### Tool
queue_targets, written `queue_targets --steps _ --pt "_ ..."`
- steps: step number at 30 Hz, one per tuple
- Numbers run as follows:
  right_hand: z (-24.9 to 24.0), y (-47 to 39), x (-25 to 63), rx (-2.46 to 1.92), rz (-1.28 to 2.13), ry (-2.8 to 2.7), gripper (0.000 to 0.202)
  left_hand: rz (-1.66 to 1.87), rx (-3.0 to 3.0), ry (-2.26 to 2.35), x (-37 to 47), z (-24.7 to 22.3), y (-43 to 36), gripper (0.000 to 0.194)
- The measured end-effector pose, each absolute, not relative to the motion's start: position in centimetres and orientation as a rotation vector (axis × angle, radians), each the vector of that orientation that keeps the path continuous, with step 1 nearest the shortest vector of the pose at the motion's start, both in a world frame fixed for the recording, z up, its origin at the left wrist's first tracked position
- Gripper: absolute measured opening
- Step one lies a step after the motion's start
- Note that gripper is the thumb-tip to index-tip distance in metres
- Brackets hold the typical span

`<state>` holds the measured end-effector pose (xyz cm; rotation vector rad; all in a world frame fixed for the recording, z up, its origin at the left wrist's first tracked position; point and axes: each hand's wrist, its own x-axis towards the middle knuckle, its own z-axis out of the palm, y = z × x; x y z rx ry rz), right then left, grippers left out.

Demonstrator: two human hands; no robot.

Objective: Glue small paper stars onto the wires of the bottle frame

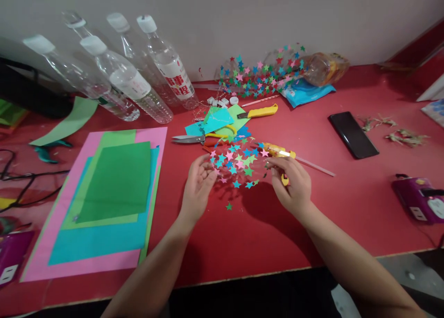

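Between my hands is a clear plastic bottle piece (239, 163) covered with pink, blue and green paper stars. Curled fingers of my left hand (198, 183) grip its left side. At the right end, my right hand (291, 181) has its thumb and forefinger closed at the rim, where a few dark green stars show; the exact grip is hard to make out. A single green star (229, 206) lies on the red table just below. Behind the piece are scissors (190, 139) with yellow handles and a yellow glue gun (275, 150) with a clear glue stick, partly hidden.
Stacked coloured paper (118, 179) lies at left, with several plastic bottles (173, 77) behind. Another star-covered bottle (260, 75) rests by the wall. A yellow box cutter (262, 111), a blue packet (307, 93), a phone (354, 135) and a purple power socket (418, 200) are also on the table.
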<state>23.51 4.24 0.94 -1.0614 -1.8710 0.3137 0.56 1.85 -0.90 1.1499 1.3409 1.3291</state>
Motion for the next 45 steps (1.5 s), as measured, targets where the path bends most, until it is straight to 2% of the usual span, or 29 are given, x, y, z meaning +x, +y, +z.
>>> queue_targets --steps 7,12,16,23,29,34,39,45 --pt "1.2 4.3 23.6 -0.952 0.156 -1.976 0.037 1.306 1.201 1.414 0.2 -1.2 1.8 0.043" --pt "1.1 4.3 23.4 -0.943 0.05 -2.123 0.043 1.368 1.754 1.638 0.1 -0.4 1.1 0.051" --pt "0.8 4.3 22.9 -0.983 0.065 -2.192 0.051 1.198 2.171 1.543 0.9 0.4 0.6 0.062" --pt "0.7 4.4 23.0 -0.985 0.097 -2.214 0.046 1.038 2.383 1.447 1.9 -0.1 0.9 0.063" --pt "0.5 4.4 23.5 -0.975 0.133 -2.167 0.045 1.065 2.355 1.398 1.2 0.3 0.8 0.056" --pt "0.6 4.4 23.4 -0.891 0.097 -2.228 0.04 1.143 2.265 1.465 0.9 0.5 0.8 0.059" --pt "0.9 4.4 23.4 -0.839 0.049 -2.2 0.037 1.195 2.27 1.44 0.6 0.6 0.7 0.043" --pt "1.1 4.5 23.8 -1.012 0.202 -1.869 0.027 1.58 1.625 1.595 -0.3 -0.7 1.7 0.035"
